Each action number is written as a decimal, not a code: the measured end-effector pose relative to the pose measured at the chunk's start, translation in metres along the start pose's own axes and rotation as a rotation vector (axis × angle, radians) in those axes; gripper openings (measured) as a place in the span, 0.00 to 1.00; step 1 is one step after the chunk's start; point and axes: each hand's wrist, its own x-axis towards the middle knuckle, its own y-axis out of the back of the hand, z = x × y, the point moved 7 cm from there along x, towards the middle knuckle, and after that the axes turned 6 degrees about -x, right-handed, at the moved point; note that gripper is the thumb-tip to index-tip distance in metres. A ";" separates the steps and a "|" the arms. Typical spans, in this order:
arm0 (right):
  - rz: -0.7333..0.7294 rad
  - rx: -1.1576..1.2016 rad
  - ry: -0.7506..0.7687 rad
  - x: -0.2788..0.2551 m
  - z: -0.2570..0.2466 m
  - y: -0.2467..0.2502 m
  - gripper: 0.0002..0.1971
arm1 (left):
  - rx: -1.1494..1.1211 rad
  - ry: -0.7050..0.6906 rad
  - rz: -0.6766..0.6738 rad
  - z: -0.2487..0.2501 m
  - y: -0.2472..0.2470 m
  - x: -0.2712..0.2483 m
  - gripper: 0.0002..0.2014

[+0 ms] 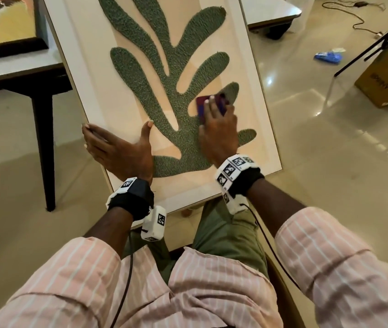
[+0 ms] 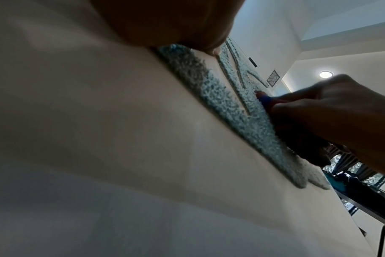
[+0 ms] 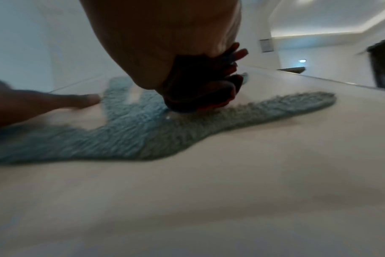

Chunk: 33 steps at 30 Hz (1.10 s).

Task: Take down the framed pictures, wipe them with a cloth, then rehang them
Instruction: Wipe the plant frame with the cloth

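Note:
A large white-framed picture (image 1: 81, 74) with a green leaf shape leans tilted from my lap up against a table. My left hand (image 1: 117, 147) holds its left edge, fingers hooked over the rim and thumb spread on the glass. My right hand (image 1: 219, 129) grips a dark red cloth (image 1: 201, 102) and presses it on the glass beside a lower right leaf lobe. In the left wrist view the cloth (image 2: 266, 100) shows under the right hand (image 2: 330, 113). In the right wrist view the bunched cloth (image 3: 198, 90) sits under my palm on the picture (image 3: 209, 191).
A second picture in a black frame (image 1: 3, 27) lies on the white table (image 1: 10, 67) at the upper left. A cardboard box (image 1: 387, 74), black tripod legs (image 1: 377, 36), a blue wrapper (image 1: 327, 56) and cables are on the glossy floor to the right.

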 end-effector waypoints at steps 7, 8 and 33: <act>-0.001 -0.010 0.513 -0.052 -0.121 -0.007 0.30 | -0.264 0.013 0.135 -0.015 0.012 0.008 0.40; -0.006 0.012 0.549 -0.050 -0.134 -0.004 0.30 | -0.339 0.014 0.137 -0.020 0.015 0.010 0.34; 0.119 0.044 0.754 -0.064 -0.104 -0.002 0.31 | -0.162 0.104 0.003 -0.036 0.009 -0.011 0.40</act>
